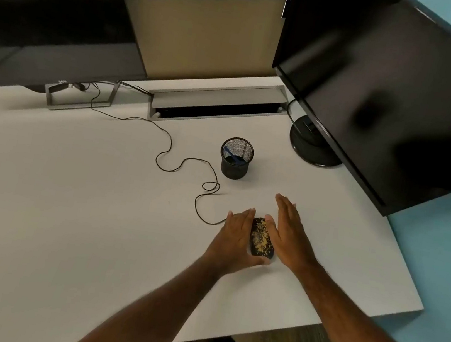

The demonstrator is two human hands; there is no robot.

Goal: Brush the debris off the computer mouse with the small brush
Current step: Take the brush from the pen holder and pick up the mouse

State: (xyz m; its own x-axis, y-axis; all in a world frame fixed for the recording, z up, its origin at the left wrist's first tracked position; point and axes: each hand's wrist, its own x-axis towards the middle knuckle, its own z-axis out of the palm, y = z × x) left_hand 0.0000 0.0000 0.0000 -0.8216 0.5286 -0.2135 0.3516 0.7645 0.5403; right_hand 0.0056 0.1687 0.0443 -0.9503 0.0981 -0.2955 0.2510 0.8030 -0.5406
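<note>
Head view looks down on our two bare forearms reaching over a pale desk (67, 205). Nearest the hands lies the black computer mouse (261, 238), its top speckled with yellowish debris (263, 235). Our left hand (236, 238) cups the mouse's left side, fingers spread and thumb curling round its near end, touching it but not wrapped tight. Our right hand (289, 234) lies flat and open just beside the mouse's right side, fingers straight, holding nothing. From the mouse a thin black cable (169, 145) loops away toward the back. Farther off stands a black mesh cup (236, 159) with a blue-handled small brush (232, 155) inside. Beyond sit a grey cable tray (217, 102) and two dark monitors (392, 84).
</note>
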